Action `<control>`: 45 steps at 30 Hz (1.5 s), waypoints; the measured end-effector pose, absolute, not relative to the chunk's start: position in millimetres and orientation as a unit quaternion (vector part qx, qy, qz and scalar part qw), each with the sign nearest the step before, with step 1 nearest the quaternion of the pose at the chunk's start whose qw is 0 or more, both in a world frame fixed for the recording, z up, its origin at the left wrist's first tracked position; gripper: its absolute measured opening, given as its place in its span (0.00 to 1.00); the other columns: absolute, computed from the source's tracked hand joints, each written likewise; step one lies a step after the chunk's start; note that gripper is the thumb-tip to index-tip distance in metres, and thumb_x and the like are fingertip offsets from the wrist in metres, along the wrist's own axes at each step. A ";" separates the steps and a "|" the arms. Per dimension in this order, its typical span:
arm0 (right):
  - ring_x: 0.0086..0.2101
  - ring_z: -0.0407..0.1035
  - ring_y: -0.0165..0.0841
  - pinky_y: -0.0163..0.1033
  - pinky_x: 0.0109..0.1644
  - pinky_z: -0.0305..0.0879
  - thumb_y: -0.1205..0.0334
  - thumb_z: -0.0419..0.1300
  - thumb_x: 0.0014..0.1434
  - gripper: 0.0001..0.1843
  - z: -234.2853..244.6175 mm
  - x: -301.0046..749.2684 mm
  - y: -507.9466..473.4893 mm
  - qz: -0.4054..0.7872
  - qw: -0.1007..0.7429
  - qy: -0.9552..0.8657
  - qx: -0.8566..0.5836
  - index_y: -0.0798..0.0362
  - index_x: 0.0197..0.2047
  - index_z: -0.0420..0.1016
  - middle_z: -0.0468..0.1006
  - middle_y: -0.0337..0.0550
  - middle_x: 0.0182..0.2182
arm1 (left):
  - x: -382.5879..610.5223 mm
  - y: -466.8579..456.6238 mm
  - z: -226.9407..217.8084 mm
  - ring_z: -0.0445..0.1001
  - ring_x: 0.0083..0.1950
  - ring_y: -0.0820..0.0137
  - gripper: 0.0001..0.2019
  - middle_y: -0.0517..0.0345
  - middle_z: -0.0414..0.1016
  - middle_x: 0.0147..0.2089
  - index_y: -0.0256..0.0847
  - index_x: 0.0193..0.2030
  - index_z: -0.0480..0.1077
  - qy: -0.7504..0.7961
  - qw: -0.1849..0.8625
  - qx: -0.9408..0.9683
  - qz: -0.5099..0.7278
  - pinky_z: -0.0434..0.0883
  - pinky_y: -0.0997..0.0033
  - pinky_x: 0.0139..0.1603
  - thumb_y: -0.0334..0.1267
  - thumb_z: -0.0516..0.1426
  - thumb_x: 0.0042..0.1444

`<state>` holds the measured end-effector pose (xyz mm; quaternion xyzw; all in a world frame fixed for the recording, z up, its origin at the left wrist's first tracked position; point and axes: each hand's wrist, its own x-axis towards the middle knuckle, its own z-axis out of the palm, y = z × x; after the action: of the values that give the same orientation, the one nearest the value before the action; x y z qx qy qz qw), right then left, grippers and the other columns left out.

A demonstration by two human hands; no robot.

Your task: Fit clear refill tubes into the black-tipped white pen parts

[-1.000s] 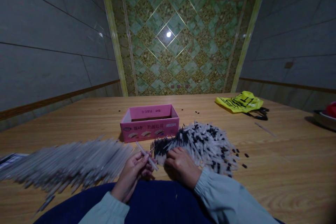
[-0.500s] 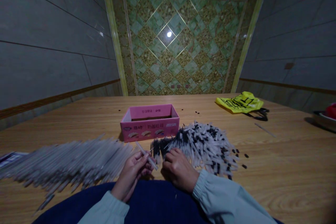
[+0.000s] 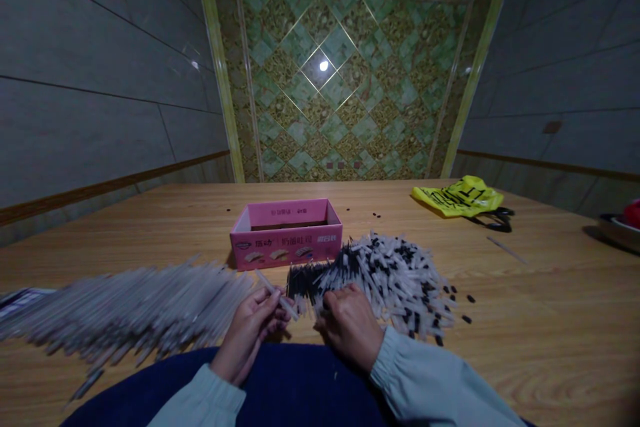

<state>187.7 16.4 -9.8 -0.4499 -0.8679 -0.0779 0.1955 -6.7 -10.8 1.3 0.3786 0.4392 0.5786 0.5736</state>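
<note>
Prob. home rm, green diamond-tile wall (image 3: 345,90), grey side walls (image 3: 95,67), wood-grain tbl (image 3: 530,327)

A yellow bag (image 3: 457,198) with black lettering lies right of centre, a green diamond-patterned wall (image 3: 337,43) beyond.

Pale tube (image 3: 265,281) held aslant, with a heap of short pieces (image 3: 395,273) near it.
The tube, slim, straight and translucent, sits at seven o'clock from the view's centre, one end toward eleven, the other toward five, its middle partly hidden. The short pieces, whitish with many black ends, lie between four and five o'clock: a jumbled mound, tapering on its nine o'clock side into a low rank, dark tips toward twelve.
</note>
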 end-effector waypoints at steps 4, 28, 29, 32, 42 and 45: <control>0.31 0.68 0.38 0.42 0.39 0.49 0.59 0.57 0.53 0.07 -11.3 182.7 15.7 -0.089 0.187 -0.859 -0.468 0.55 0.31 0.68 0.75 0.48 0.27 | -7.2 -10.9 -0.2 0.71 0.26 0.76 0.14 0.54 0.76 0.29 0.34 0.37 0.71 0.433 0.578 0.386 0.575 0.68 0.79 0.24 0.41 0.62 0.47; 0.29 0.63 0.34 0.38 0.35 0.59 0.66 0.55 0.50 0.05 31.0 212.7 6.6 0.129 0.563 -0.735 -0.354 0.51 0.24 0.64 0.67 0.39 0.22 | -20.0 -1.2 5.2 0.73 0.23 0.78 0.11 0.57 0.74 0.24 0.33 0.30 0.69 0.345 0.590 0.098 0.723 0.72 0.84 0.23 0.20 0.49 0.56; 0.29 0.63 0.34 0.38 0.36 0.60 0.67 0.55 0.49 0.05 30.9 212.3 6.1 0.135 0.568 -0.735 -0.345 0.51 0.23 0.64 0.67 0.38 0.22 | -21.0 -1.0 6.2 0.73 0.23 0.79 0.11 0.57 0.74 0.25 0.33 0.30 0.69 0.338 0.589 0.081 0.730 0.73 0.84 0.23 0.20 0.48 0.56; 0.28 0.63 0.33 0.39 0.37 0.60 0.67 0.55 0.49 0.05 31.0 212.1 5.8 0.149 0.574 -0.737 -0.324 0.51 0.23 0.64 0.66 0.38 0.21 | -23.1 -1.4 9.5 0.73 0.22 0.79 0.11 0.57 0.74 0.25 0.33 0.31 0.68 0.327 0.588 0.050 0.738 0.73 0.84 0.22 0.20 0.47 0.56; 0.29 0.63 0.34 0.38 0.35 0.59 0.68 0.56 0.48 0.04 24.6 210.7 8.7 0.163 0.557 -0.747 -0.323 0.53 0.24 0.65 0.67 0.39 0.23 | -21.5 -2.3 5.8 0.75 0.24 0.77 0.12 0.55 0.75 0.26 0.32 0.32 0.69 0.307 0.588 0.076 0.745 0.74 0.82 0.23 0.21 0.46 0.58; 0.29 0.63 0.33 0.37 0.34 0.59 0.69 0.56 0.48 0.04 23.2 211.1 9.6 0.167 0.554 -0.749 -0.324 0.53 0.24 0.65 0.67 0.39 0.23 | -19.7 -2.3 2.5 0.75 0.24 0.76 0.11 0.55 0.75 0.26 0.32 0.31 0.69 0.324 0.574 0.129 0.741 0.74 0.81 0.24 0.21 0.48 0.57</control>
<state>211.1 9.6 23.2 -0.3241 -0.7487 0.1667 0.5537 -19.7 -2.3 2.5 0.1291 0.3240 0.7411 0.5736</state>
